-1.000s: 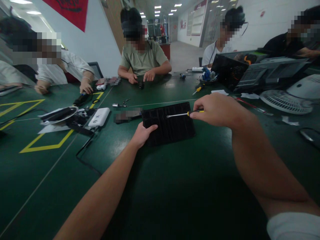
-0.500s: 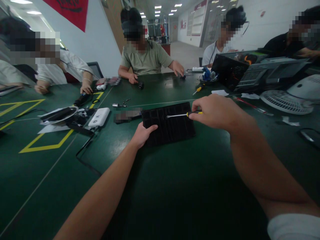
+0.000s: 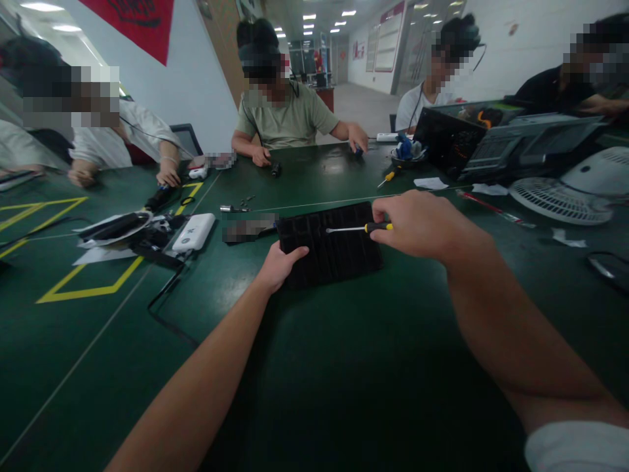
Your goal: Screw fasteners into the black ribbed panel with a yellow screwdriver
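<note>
A flat black tray-like case with molded slots lies on the dark green table, tilted slightly. My left hand grips its left edge, thumb on top and the other fingers hidden at the edge. Over the case, my right hand pinches the yellow and black handle of a screwdriver. Its metal shaft points left across the slots; whether it touches the case I cannot tell. Just left of the case lies a dark object, partly blurred out.
White power bank and a bundle of cables and papers sit left. Small metal parts lie beyond. Another screwdriver, a computer case and a white fan stand right. Several people sit around the table.
My right hand and the screwdriver have barely shifted, the hand slightly lower and left. My left hand keeps its hold on the case. The hand of the person opposite has moved slightly.
</note>
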{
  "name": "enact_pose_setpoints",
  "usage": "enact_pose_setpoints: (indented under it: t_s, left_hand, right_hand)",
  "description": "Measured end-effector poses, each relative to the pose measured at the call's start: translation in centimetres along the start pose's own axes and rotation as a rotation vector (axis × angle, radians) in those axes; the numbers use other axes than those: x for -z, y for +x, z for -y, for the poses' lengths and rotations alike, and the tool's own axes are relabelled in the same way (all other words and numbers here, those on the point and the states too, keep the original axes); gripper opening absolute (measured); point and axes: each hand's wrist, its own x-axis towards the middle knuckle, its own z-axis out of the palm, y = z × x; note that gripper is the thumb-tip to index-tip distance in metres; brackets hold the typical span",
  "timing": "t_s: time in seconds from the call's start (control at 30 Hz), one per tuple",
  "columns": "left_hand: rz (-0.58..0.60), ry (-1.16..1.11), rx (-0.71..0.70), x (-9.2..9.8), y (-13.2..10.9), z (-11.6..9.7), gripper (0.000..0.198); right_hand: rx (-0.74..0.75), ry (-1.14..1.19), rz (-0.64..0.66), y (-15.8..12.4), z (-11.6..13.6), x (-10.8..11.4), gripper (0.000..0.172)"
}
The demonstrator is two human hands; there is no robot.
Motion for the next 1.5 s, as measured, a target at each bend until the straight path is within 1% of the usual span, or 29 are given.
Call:
enact_pose_setpoints:
  t_s: [0.1, 0.2, 0.33, 0.6, 0.73, 0.93, 1.13, 1.3, 1.4, 1.5]
  left_hand:
    - [0.003, 0.0, -0.006, 0.0, 0.0, 0.0, 0.045]
    - [0.004, -0.002, -0.009, 0.1, 0.1, 0.1, 0.046]
    - [0.01, 0.001, -0.021, 0.1, 0.2, 0.2, 0.048]
    - [0.009, 0.001, -0.05, -0.1, 0.4, 0.1, 0.047]
    - [-0.015, -0.016, -0.052, -0.2, 0.7, 0.2, 0.046]
    - [-0.081, -0.016, -0.042, -0.5, 1.3, -0.1, 0.038]
    - [-0.084, -0.013, 0.003, -0.7, 2.9, -0.5, 0.036]
    - [-0.094, 0.024, 0.057, -0.7, 4.7, -1.4, 0.038]
    - [-0.126, 0.035, 0.07, -0.9, 5.4, -1.6, 0.037]
    - [-0.174, 0.066, 0.047, -1.2, 6.0, -1.4, 0.036]
  right_hand:
    - [0.002, -0.016, 0.027, -0.1, 0.2, 0.0, 0.027]
    - [0.012, -0.032, 0.046, -0.1, 0.4, -0.1, 0.032]
    - [0.013, -0.035, 0.104, -0.1, 0.8, -0.2, 0.039]
    - [-0.001, -0.04, 0.18, 0.2, 1.0, -0.3, 0.044]
    - [-0.027, -0.037, 0.221, 0.5, 1.1, -0.1, 0.047]
    - [-0.069, 0.032, 0.235, 1.9, 0.9, -0.4, 0.059]
    - [-0.077, 0.072, 0.243, 3.5, 0.5, -0.7, 0.058]
    - [-0.091, 0.125, 0.197, 4.2, 0.3, -0.8, 0.052]
    - [-0.073, 0.176, 0.159, 4.7, 0.2, -1.0, 0.048]
    - [-0.081, 0.192, 0.157, 5.1, 0.4, -1.2, 0.044]
